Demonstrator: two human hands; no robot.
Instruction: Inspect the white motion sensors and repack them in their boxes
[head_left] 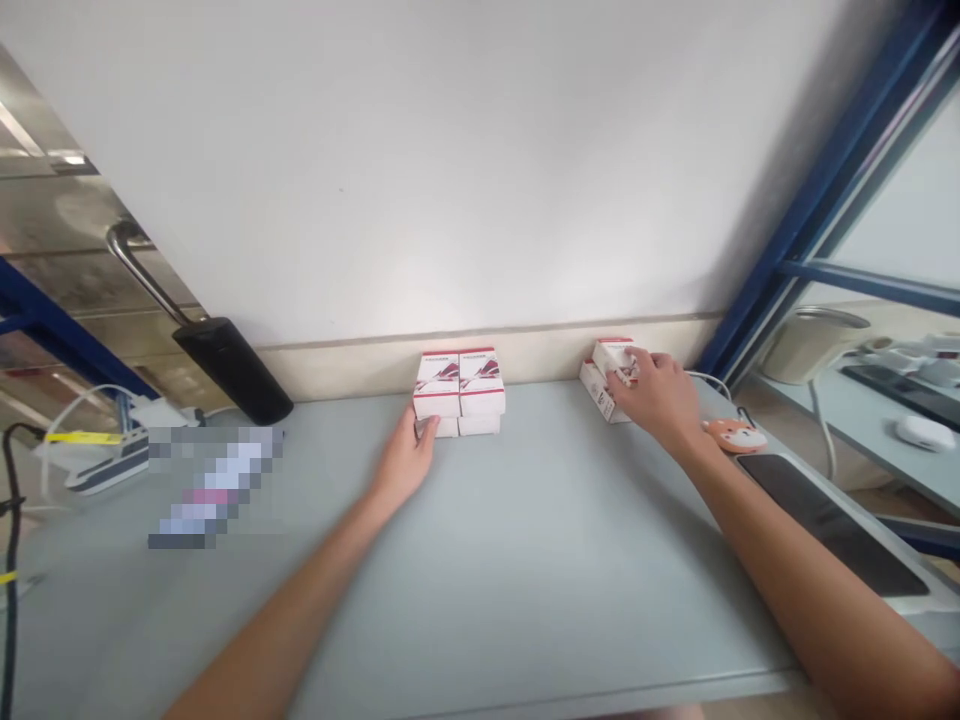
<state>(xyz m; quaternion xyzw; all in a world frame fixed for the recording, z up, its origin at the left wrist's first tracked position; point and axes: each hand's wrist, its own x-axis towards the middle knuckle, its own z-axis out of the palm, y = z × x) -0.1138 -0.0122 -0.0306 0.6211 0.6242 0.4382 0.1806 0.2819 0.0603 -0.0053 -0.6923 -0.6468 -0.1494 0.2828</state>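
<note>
Small white cardboard boxes with red trim form a two-layer block [459, 385] against the back wall, two side by side on top and two below. At its lower left corner is my left hand [405, 455], thumb on the front and fingers along the left side of the lower left box [444, 427]. Farther right, a similar upper box [613, 350] rests on a lower box [600, 392]. My right hand [656, 395] reaches over this pair, thumb and fingers closed around the upper box and partly covering it.
The boxes stand on a grey table [510, 560]. At left are a black cylinder [232, 370], a blurred-out flat object [217, 490] and a power strip [112, 465] with cables. On the right lie an orange-and-white animal-shaped item [735, 435] and a dark-topped slab [832, 520].
</note>
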